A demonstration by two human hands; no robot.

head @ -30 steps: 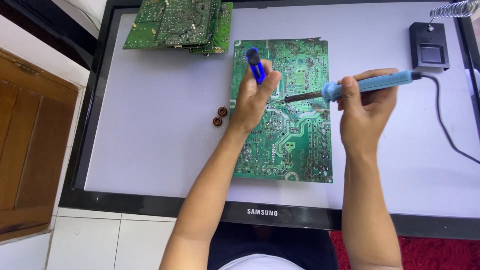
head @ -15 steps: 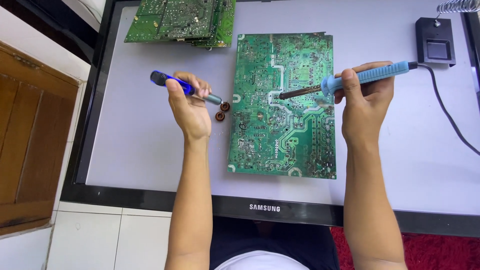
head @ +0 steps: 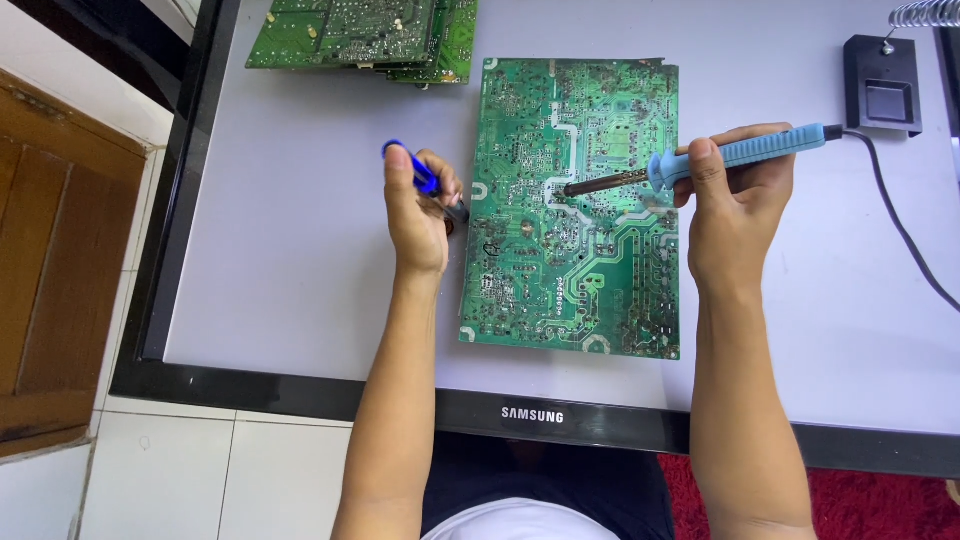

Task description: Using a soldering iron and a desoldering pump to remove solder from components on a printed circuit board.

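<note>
A blue-handled soldering iron (head: 700, 163) is gripped in the right hand (head: 735, 215), its tip resting on the green circuit board (head: 570, 270). A blue-handled tool (head: 425, 180) is clasped in the left hand (head: 418, 215) beside the board's left edge.

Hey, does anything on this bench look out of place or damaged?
Nothing looks damaged. Oddest is the work surface: the green board lies on a flat screen panel used as a mat. The stack of boards at top sits unevenly, edges misaligned.
</note>
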